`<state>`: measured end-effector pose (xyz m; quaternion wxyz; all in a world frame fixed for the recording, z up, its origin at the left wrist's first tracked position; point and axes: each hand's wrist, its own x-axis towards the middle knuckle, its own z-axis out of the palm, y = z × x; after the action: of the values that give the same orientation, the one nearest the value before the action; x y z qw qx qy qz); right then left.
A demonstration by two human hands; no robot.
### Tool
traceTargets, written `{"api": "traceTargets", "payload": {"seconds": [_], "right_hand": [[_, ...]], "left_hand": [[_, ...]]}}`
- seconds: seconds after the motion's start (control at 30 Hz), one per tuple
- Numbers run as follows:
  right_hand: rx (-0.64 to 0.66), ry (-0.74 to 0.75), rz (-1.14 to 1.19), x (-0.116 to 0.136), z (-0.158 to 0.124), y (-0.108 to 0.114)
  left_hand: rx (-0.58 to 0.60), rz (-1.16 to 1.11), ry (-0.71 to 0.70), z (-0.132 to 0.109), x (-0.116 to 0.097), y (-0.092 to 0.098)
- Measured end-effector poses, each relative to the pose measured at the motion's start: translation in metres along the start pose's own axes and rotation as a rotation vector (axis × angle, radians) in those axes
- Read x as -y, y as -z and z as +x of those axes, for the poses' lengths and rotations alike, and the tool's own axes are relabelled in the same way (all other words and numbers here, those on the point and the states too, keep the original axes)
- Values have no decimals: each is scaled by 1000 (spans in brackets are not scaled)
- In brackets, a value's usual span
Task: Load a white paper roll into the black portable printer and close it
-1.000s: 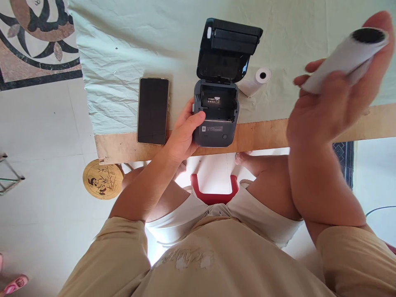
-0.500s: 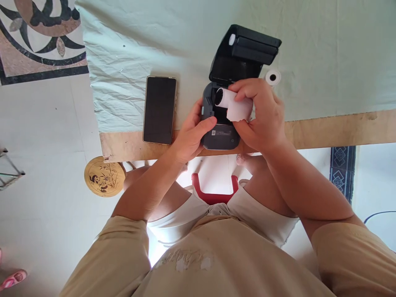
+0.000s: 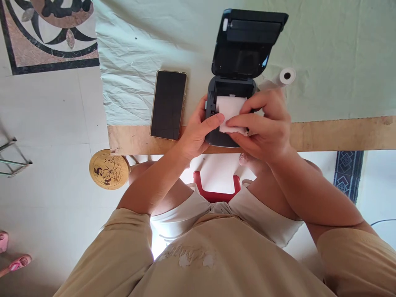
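Paper (image 3: 232,108) lay across the bay (image 3: 236,87) of the printer (image 3: 220,139), its lower edge over the front face. The lid (image 3: 247,51) stood raised behind it. Our left hand (image 3: 198,130) clasped the printer's left side, thumb against the paper's left edge. At the other side, the fingers (image 3: 244,121) of our right hand (image 3: 267,123) seemed to pinch the sheet, forefinger on top and thumb by the lower edge. How much roll lay beneath, we could not tell.

We judged that we were partway through settling the paper, with closing the lid not yet begun. The next move, as we saw it, called for the sheet to sit flat and square, loose end out over the front, and for clear fingers before any press on the lid. A slanted sheet could have jammed.

On the bench (image 3: 324,130), the phone (image 3: 168,105) lay left of the printer, a spare roll (image 3: 286,76) just beyond our right hand.
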<state>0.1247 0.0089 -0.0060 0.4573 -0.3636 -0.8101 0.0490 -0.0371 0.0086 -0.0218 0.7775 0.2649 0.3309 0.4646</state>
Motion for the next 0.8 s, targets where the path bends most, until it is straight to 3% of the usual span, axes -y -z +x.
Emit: {"api": "traceTargets", "payload": {"seconds": [0.13,0.27,0.47,0.63,0.8], "right_hand": [[49,-41,107,-2,-3,3],[11,-221,62,-9,-5,7],[120,-321,159,-10,-8,7],[-24,-504,307,-17,-7,5],[-137,-498,452,-24,0,1]], "left_hand": [[-7,58,-44,1,2,2],[-9,107,-57,3,5,6],[-28,96,-72,7,10,11],[-7,164,-53,2,5,3],[10,206,-30,-4,-1,-3]]}}
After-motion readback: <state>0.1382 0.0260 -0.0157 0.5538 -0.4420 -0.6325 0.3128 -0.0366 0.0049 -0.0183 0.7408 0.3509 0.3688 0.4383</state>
